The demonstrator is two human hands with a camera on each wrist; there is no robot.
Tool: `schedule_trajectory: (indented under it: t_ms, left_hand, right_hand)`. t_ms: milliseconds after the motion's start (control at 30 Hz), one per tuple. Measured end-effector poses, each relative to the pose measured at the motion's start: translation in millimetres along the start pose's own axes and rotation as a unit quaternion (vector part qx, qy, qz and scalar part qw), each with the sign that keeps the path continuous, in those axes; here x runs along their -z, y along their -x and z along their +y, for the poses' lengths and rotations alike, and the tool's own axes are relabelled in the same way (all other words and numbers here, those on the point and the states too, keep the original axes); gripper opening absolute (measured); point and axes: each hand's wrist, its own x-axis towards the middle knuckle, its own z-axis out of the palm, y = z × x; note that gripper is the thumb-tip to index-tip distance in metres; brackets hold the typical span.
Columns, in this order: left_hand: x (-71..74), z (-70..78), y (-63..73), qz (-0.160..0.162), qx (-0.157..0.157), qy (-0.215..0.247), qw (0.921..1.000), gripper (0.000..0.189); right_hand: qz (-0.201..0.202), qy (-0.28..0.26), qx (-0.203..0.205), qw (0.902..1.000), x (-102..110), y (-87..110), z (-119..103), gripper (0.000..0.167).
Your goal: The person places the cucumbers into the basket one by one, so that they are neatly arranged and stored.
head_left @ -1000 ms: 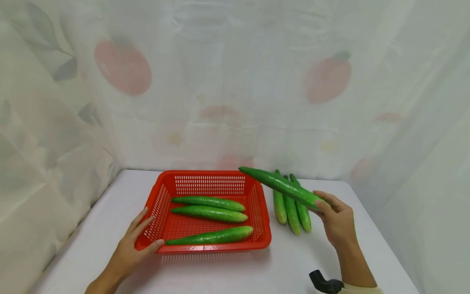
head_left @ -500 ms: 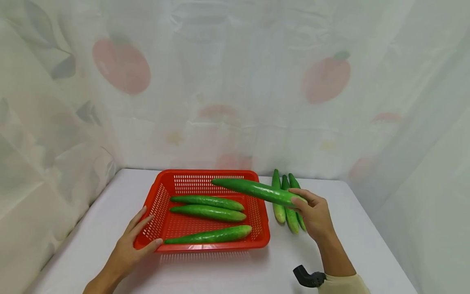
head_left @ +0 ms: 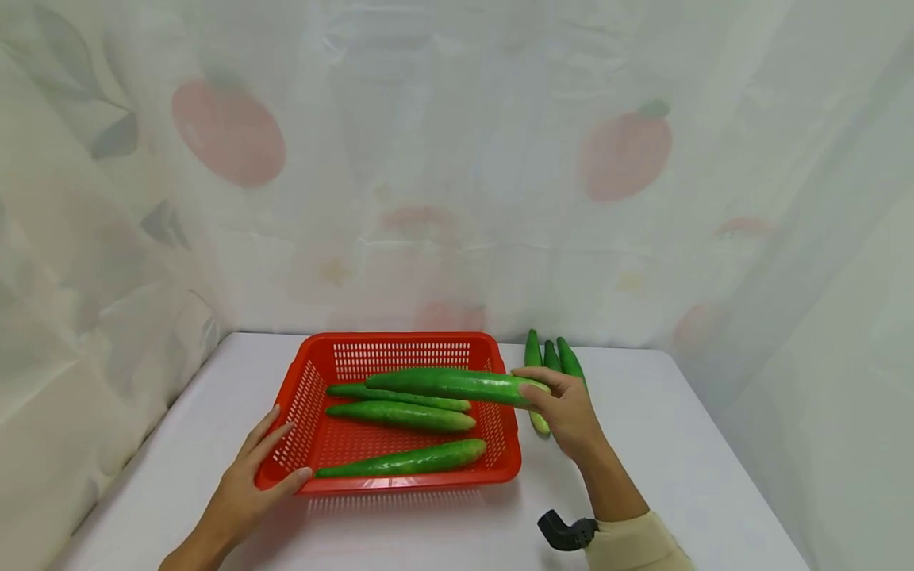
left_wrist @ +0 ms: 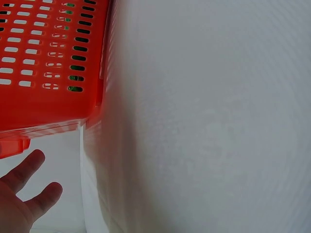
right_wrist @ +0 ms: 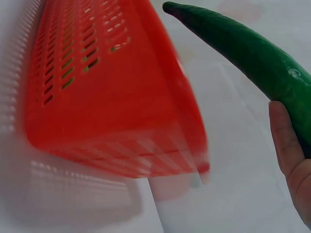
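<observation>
A long green cucumber is held by its pale end in my right hand, above the right side of the red basket. Its dark narrow tip points left over the basket; the right wrist view shows this cucumber higher than the basket rim. Inside the basket lie three more cucumbers, one of them near the front wall and two farther back, the rear one partly hidden by the held one. At the basket's front left corner my left hand rests with fingers spread, the thumb by the rim.
To the right of the basket, three cucumbers lie side by side on the white table, partly covered by the right hand. A patterned curtain hangs behind the table and along its sides. A black device sits on the right wrist.
My right hand has carried the cucumber left and lower, from beside the basket to over it, and the cucumber has turned closer to level. The left hand stays at the corner.
</observation>
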Motion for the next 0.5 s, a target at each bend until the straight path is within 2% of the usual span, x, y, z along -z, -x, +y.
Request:
schedule_trajectory:
  t_ms: [267,500]
  left_hand:
    - [0.6,0.1,-0.3,0.000,0.001,-0.011,0.9999,0.069]
    - [0.9,-0.3,-0.3,0.000,-0.004,0.004,1.0000,0.069]
  right_hand:
    - [-0.040,-0.003,0.001,0.9992,-15.0,-7.5,8.0,0.029]
    - [-0.063,0.001,-0.007,0.9980,-26.1,-11.6,12.8,0.027]
